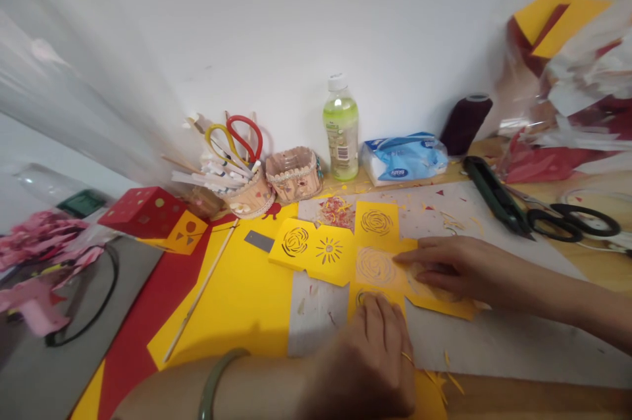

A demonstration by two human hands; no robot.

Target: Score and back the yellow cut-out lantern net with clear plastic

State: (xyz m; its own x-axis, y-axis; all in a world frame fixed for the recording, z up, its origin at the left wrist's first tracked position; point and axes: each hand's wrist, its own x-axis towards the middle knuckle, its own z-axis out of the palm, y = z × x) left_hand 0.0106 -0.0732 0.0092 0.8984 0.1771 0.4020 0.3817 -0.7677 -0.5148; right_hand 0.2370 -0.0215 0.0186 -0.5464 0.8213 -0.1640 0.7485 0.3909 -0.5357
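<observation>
A yellow paper cut-out (376, 206) with square panels lies on the grey sheet, a rose swirl cut into its upper panel. Its middle panel shows a pale translucent piece (376, 266) bearing a similar swirl. My right hand (447, 267) rests on the right side of the cut-out, fingers stretched out, the fingertips at the pale piece's edge. On the lower panel sits my left hand (378, 347), its fingers curled together; whatever is beneath them is hidden. Left of the cut-out is a folded yellow piece (313, 250) with a swirl and a sunburst cut through.
At the back stand a pot of pens and scissors (249, 193), a small basket (295, 176), a bottle (340, 127) and a tissue pack (405, 157). A cutter (498, 196) and black-handled scissors (573, 221) lie right. A red box (143, 209) and pink glue gun (34, 308) are left.
</observation>
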